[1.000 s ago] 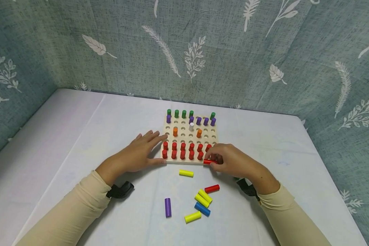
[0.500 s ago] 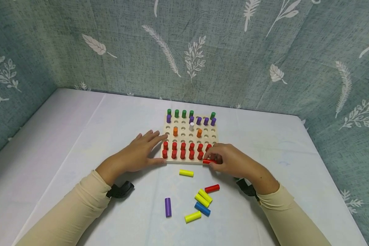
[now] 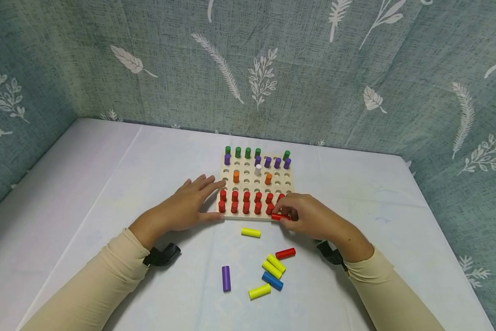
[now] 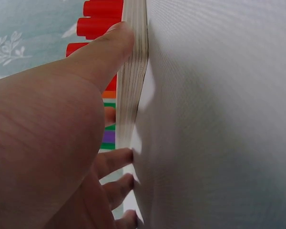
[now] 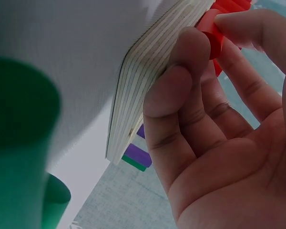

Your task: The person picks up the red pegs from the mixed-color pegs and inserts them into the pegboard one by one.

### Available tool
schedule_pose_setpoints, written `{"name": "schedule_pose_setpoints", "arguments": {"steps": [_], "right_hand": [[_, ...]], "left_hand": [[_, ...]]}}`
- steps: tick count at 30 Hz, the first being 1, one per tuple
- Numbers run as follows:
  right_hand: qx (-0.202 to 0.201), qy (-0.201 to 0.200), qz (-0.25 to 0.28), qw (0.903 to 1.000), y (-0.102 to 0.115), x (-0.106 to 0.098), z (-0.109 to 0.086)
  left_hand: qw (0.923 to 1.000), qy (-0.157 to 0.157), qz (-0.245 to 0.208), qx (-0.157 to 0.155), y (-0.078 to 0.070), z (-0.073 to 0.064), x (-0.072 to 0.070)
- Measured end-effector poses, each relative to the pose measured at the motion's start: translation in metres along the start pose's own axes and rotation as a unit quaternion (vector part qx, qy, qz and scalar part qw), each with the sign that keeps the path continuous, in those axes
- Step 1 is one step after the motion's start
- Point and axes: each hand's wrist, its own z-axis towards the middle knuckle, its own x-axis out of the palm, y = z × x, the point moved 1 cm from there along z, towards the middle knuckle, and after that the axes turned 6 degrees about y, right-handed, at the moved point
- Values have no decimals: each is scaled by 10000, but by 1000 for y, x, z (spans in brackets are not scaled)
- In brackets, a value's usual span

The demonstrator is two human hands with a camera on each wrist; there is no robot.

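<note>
A wooden pegboard (image 3: 248, 218) stands mid-table, with upright red pegs (image 3: 246, 208) in its two front rows and green, purple, white and orange pegs farther back. My left hand (image 3: 183, 204) rests at the board's left side, fingers spread. In the left wrist view its thumb (image 4: 117, 40) touches the board's edge. At the front right corner my right hand (image 3: 311, 215) pinches a red peg (image 3: 279, 216) between thumb and fingers. That peg lies sideways, low over the board; the right wrist view shows its end (image 5: 215, 38). The hole beneath is hidden.
Loose pegs lie before the board: yellow (image 3: 250, 232), red (image 3: 285, 253), purple (image 3: 226, 278), blue (image 3: 272, 280) and several more yellow ones. Green pegs (image 5: 19, 143) loom close in the right wrist view. A patterned cloth (image 3: 239, 69) hangs behind the table.
The red peg in my right hand has shifted slightly left over the board's corner. My left hand and the loose pegs have stayed in place.
</note>
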Motion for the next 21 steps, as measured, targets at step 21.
{"name": "schedule_pose_setpoints", "arguments": {"steps": [21], "right_hand": [[19,-10,-6,10000,2,1,0]], "left_hand": [[10000,33,-75,54,2,-1,-1]]}}
